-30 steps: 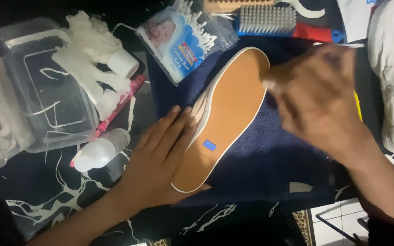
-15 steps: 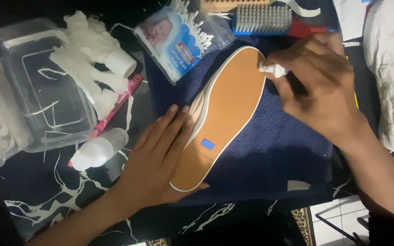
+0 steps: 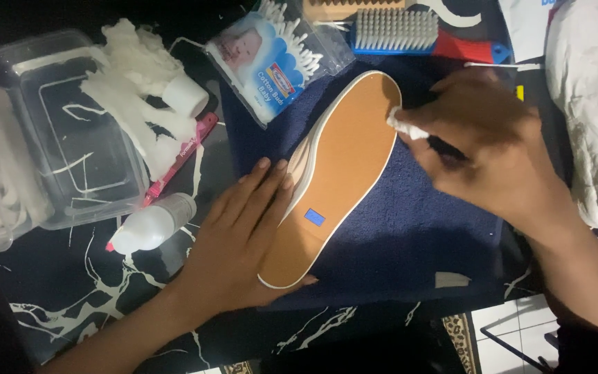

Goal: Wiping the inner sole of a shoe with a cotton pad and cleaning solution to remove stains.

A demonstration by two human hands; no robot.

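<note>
So packaging-wise there's a clear plastic bag of cotton buds [image 3: 278,59] with a blue, white and red printed front, lying tilted at the top of the counter. A small blue rectangular label [image 3: 314,217] sits on the tan shoe sole [image 3: 340,166].

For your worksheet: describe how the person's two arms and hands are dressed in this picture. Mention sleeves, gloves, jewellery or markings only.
Both are bare. The left hand wears no glove, ring or watch, and its forearm shows no sleeve up to the picture's edge. The right hand is likewise ungloved and unadorned; its forearm is uncovered, though a dark edge near the lower right corner might be a sleeve, too dim to tell. No markings show.
</note>
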